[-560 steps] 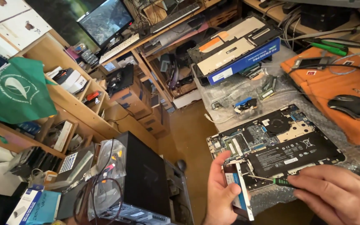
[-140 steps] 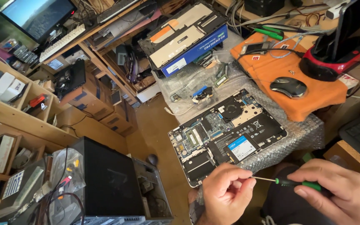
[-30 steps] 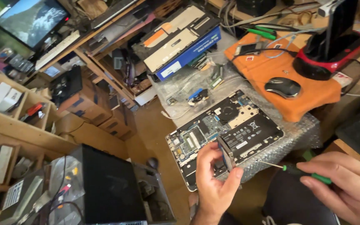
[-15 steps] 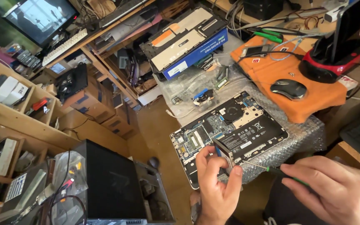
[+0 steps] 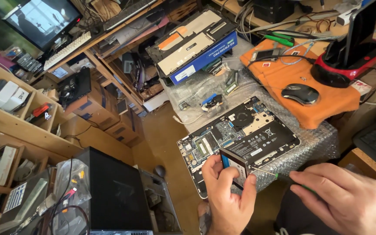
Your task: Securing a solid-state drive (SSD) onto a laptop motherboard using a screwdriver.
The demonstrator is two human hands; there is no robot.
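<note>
**Head view: a drive held on edge over an opened laptop**

Head camera, looking down on a crowded bench. At far left wooden shelves (image 5: 18, 126) hold boxes and small parts, with a monitor (image 5: 40, 19) glowing above them and a black computer case (image 5: 114, 191) standing on the floor below.

Near the bottom centre the left hand (image 5: 227, 200) is closed around a thin flat drive (image 5: 236, 167), fingers curled round its lower edge and thumb on the near side. The drive is tilted up on edge, just above the near left corner of the opened laptop (image 5: 240, 135), whose circuit board, fan and black battery lie bare. The laptop rests on a sheet of bubble wrap (image 5: 314, 146).

To the right, the right hand (image 5: 344, 200) is wrapped around a green-handled screwdriver (image 5: 279, 176). Its thin shaft points left and the tip meets the side of the drive; whether it sits in a screw head is too small to tell.

Farther back, a blue and grey box (image 5: 196, 48) lies beyond the laptop. Right of it an orange cloth (image 5: 323, 102) carries a dark mouse (image 5: 300, 93), and a red docking stand (image 5: 353, 56) sits at its far edge.
</note>
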